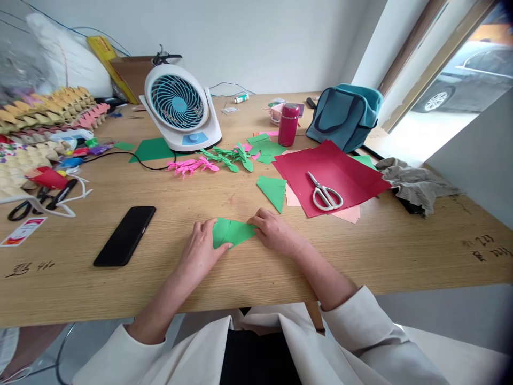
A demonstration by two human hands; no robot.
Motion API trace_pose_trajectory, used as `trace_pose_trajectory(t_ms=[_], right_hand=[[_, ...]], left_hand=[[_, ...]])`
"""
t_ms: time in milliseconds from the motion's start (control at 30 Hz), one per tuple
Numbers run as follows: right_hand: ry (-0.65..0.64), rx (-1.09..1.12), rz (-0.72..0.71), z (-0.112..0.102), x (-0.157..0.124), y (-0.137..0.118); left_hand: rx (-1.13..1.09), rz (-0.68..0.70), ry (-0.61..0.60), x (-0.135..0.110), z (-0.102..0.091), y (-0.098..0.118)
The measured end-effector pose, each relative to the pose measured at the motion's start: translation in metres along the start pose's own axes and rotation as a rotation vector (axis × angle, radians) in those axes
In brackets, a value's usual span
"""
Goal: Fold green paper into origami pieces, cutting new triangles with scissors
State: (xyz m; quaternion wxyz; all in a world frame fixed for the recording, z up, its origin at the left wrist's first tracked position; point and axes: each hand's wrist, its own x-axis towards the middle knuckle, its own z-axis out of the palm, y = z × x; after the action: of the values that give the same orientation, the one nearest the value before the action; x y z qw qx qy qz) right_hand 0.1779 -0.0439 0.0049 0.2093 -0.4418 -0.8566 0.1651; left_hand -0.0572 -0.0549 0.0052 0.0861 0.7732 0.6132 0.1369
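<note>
Between my two hands is a small piece of green paper point(231, 232) with crease lines across it, close above the table's front part. My left hand point(205, 240) grips its left end, thumb along the lower edge and fingers at the upper edge. The fingers of my right hand point(272, 229) pinch the pointed right end. Beyond my right hand lies another green paper piece point(274, 191), flat on the wood. White-handled scissors point(325, 193) rest on a stack of red paper sheets point(344, 171) to the right.
A black phone point(125, 236) lies left of my hands. Cut pink paper shapes point(193, 166) and green ones point(230, 156) sit before a white fan point(180, 107). Farther back stand a red flask point(288, 124) and a blue bag point(344, 117). Egg trays point(24, 166) fill the left side.
</note>
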Motion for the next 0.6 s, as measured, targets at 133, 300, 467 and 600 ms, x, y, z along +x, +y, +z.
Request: trace_pose_trajectory(t_ms=[133, 300, 467, 600], right_hand=[[0.018, 0.065, 0.013, -0.0012, -0.0010, -0.0031], [0.017, 0.111, 0.026, -0.0033, -0.0018, -0.0058], [0.004, 0.105, 0.038, -0.0028, -0.0016, -0.0048], [0.008, 0.106, 0.053, -0.0032, -0.0019, -0.0049]], left_hand=[[0.051, 0.103, 0.016, -0.0013, 0.0021, 0.0014], [0.014, 0.154, 0.005, -0.0030, 0.0027, 0.0011], [-0.124, 0.155, 0.012, -0.0032, 0.0040, -0.0002], [-0.187, 0.141, 0.008, -0.0027, 0.0067, 0.0012]])
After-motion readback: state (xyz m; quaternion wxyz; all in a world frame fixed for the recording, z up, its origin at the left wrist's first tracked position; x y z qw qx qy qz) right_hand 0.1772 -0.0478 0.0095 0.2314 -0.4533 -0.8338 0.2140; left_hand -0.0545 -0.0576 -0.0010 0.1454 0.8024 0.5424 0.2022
